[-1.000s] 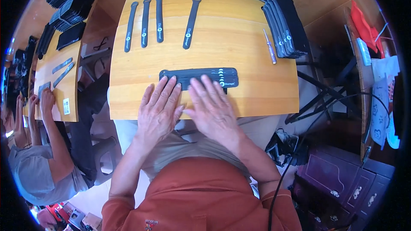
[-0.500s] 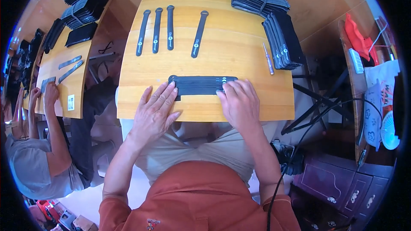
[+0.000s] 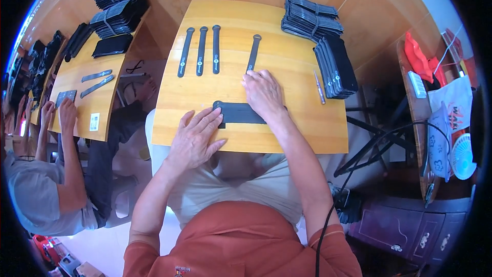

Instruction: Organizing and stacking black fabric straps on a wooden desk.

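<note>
A stack of black straps [image 3: 241, 113] lies crosswise near the front edge of the wooden table. My left hand [image 3: 196, 136] rests on its left end, fingers stretched flat and pressing lightly. Past the stack, my right hand [image 3: 263, 92] is on a single black strap [image 3: 254, 51] with a ring-shaped far end. Its fingers are bunched over the strap's near end and hide it; the thumb is out of sight. To the left lie three similar straps [image 3: 201, 51] side by side, rings pointing away from me.
Tied bundles of black straps [image 3: 311, 18] and a fanned pile of straps [image 3: 334, 66] sit at the table's far right. A screwdriver [image 3: 319, 88] lies beside them. At left, a co-worker's hands [image 3: 66, 113] are over another table [image 3: 110, 92]. A black cable [image 3: 353, 172] hangs at right.
My right hand has left the stack's right end and reached forward to the single strap. The left hand stays on the stack. The whole view has shifted slightly.
</note>
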Demonstrator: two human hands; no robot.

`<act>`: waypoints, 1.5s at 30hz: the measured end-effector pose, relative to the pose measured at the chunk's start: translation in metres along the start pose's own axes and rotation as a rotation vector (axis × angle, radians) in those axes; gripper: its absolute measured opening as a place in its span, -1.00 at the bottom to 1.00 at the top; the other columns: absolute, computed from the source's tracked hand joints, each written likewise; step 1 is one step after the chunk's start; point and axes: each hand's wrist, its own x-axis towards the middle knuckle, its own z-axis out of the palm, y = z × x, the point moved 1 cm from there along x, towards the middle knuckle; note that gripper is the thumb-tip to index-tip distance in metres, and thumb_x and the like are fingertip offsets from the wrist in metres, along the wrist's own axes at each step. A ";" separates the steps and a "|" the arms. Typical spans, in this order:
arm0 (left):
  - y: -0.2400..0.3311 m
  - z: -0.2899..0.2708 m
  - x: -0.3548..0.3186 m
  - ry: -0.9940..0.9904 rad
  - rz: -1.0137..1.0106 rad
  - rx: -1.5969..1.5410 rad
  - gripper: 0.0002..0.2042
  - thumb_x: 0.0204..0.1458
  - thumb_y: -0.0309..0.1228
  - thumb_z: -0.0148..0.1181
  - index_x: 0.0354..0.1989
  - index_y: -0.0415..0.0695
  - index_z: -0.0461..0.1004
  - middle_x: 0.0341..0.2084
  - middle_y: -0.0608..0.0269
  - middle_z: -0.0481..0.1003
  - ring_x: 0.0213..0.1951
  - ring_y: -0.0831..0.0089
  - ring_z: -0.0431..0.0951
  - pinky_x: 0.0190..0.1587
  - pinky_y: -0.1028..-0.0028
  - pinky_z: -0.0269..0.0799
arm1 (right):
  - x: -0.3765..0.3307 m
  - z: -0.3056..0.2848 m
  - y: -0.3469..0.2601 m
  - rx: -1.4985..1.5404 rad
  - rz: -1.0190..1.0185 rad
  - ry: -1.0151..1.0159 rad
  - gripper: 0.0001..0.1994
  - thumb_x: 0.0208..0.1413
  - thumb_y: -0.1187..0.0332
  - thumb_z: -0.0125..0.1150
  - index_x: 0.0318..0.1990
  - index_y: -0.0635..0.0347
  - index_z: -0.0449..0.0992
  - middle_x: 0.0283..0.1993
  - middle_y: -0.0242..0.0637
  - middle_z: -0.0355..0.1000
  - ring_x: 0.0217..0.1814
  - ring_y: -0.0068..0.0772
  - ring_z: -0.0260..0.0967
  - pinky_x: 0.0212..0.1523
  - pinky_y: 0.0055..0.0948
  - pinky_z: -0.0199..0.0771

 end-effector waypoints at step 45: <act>0.017 -0.004 -0.013 0.213 -0.692 -1.363 -0.84 0.22 -0.53 0.38 -0.07 -0.32 0.66 -0.40 0.26 0.66 -0.39 0.61 0.64 -0.30 0.57 0.63 | -0.164 -0.072 0.005 0.907 0.565 0.186 -0.83 0.23 0.55 0.37 -0.05 0.39 0.65 -0.20 -0.22 0.63 -0.22 -0.55 0.55 -0.17 -0.55 0.55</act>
